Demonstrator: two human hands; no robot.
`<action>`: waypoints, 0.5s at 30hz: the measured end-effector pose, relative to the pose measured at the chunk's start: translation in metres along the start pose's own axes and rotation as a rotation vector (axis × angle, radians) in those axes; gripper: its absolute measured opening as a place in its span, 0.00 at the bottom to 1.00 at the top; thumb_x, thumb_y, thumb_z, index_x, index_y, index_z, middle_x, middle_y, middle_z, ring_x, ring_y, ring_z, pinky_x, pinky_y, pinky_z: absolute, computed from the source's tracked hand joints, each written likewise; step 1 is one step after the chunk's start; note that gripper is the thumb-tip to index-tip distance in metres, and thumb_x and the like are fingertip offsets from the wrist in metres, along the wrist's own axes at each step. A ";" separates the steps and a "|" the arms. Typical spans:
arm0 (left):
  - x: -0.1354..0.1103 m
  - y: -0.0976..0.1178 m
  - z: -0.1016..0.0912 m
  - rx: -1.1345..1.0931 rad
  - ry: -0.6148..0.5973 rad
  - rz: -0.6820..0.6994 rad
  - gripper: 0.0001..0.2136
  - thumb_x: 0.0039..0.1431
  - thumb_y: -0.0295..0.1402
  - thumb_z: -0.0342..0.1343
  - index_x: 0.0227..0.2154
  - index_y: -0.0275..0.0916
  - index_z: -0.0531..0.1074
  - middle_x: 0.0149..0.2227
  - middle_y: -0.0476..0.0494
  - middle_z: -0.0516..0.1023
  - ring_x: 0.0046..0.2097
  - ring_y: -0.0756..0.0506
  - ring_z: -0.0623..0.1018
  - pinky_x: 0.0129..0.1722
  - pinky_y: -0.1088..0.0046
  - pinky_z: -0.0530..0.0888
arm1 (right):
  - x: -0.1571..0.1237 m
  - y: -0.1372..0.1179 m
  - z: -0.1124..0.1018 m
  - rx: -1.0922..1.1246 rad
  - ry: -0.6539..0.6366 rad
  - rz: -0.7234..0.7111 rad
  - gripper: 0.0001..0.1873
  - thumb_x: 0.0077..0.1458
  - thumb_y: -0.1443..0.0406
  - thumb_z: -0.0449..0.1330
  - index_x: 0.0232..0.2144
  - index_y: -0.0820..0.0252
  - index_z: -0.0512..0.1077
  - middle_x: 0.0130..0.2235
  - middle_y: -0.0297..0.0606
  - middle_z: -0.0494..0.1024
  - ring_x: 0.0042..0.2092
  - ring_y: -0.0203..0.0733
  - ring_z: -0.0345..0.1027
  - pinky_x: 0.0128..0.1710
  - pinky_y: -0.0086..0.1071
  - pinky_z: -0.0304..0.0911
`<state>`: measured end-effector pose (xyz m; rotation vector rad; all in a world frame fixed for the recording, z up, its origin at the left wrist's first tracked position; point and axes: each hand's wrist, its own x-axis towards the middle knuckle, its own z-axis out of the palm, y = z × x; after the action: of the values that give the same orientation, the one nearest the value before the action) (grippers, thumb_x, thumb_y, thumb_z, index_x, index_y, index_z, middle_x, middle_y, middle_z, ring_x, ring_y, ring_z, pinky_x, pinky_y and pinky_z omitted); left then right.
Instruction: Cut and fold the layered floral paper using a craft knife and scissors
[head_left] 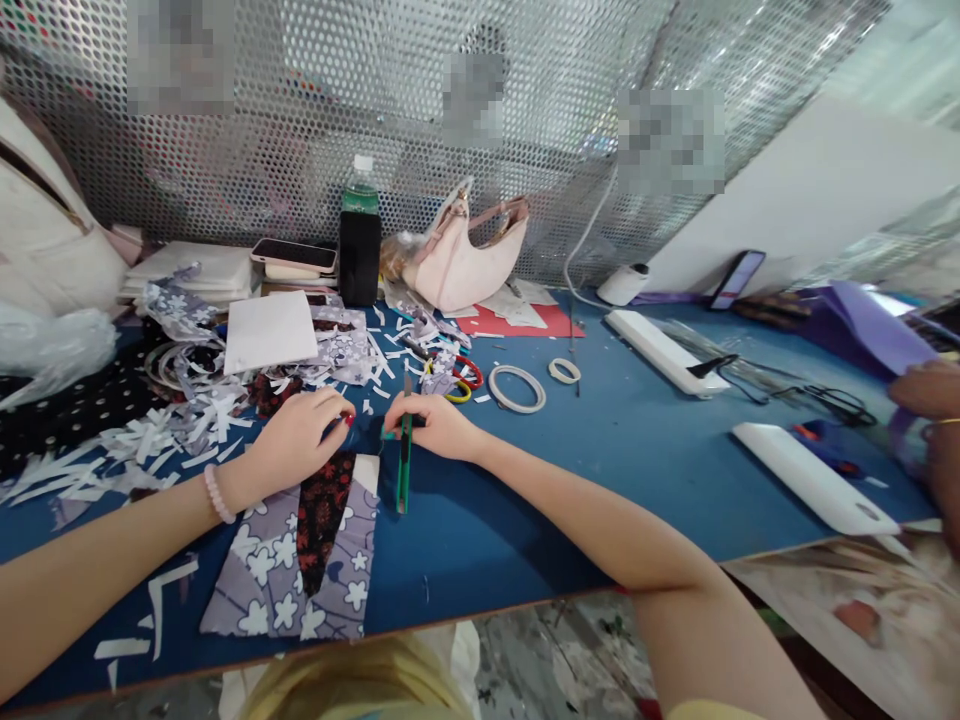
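My right hand (442, 428) is closed around a green utility knife (403, 470), its blade pointing away from me and its handle end toward me. A small teal bit shows at that hand's fingertips. Left of it, my left hand (296, 440) has curled fingers with thumb and fingertips brought close together; what they pinch, if anything, I cannot make out. Below the left hand a purple piece with white flowers (259, 575) lies flat on the blue table (495, 520). On top of that piece is a narrow dark strip with a red pattern (325, 520).
White paper scraps (202, 425) litter the left side. Behind my hands lie tape rolls (517, 390), a white square pad (270, 332), a bottle (361, 185) and a pale handbag (457, 260). White rulers-like bars (664, 350) lie right, near another person's hand (926, 390).
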<state>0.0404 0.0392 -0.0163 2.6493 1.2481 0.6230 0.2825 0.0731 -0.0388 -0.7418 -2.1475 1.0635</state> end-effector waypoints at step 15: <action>-0.003 -0.008 0.006 0.049 -0.015 0.020 0.12 0.66 0.31 0.44 0.42 0.37 0.73 0.54 0.34 0.71 0.54 0.35 0.75 0.54 0.50 0.73 | -0.001 0.007 -0.032 -0.716 0.172 -0.062 0.16 0.55 0.57 0.67 0.24 0.57 0.67 0.40 0.45 0.82 0.44 0.50 0.69 0.51 0.47 0.58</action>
<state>0.0350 0.0421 -0.0251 2.7045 1.2500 0.5817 0.3083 0.0920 -0.0295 -1.0240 -2.3735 0.1557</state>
